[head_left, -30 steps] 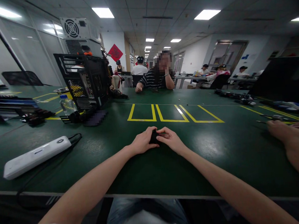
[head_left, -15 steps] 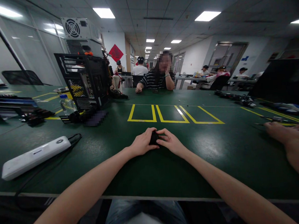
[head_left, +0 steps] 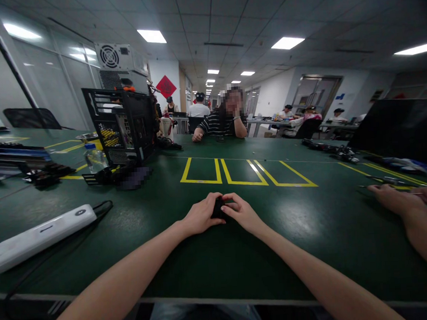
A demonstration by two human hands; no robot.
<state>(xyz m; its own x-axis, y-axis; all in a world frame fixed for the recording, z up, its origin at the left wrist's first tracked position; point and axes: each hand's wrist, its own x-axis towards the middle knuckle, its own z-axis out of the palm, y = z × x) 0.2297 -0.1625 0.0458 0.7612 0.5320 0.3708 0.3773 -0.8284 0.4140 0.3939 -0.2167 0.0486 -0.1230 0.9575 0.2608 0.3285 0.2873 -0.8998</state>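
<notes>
A small black object [head_left: 218, 208] sits between my two hands, just above or on the green table [head_left: 191, 272]; its kind is hidden by the fingers. My left hand [head_left: 204, 213] is closed round its left side, thumb below and fingers over the top. From the right, my right hand [head_left: 240, 211] pinches it with thumb and fingertips. Beyond my hands, yellow tape outlines [head_left: 244, 183] mark the table top.
At left lie a white device with a cable [head_left: 44, 238], a bottle [head_left: 95, 157] and an open black computer case [head_left: 121, 127]. A person [head_left: 221, 121] sits opposite. A co-worker's hand [head_left: 397, 199] works at right, near black parts [head_left: 332, 150].
The view has tilted up slightly, so the table and hands sit lower in the picture. Both hands keep their grip on the black object, with little change in the fingers.
</notes>
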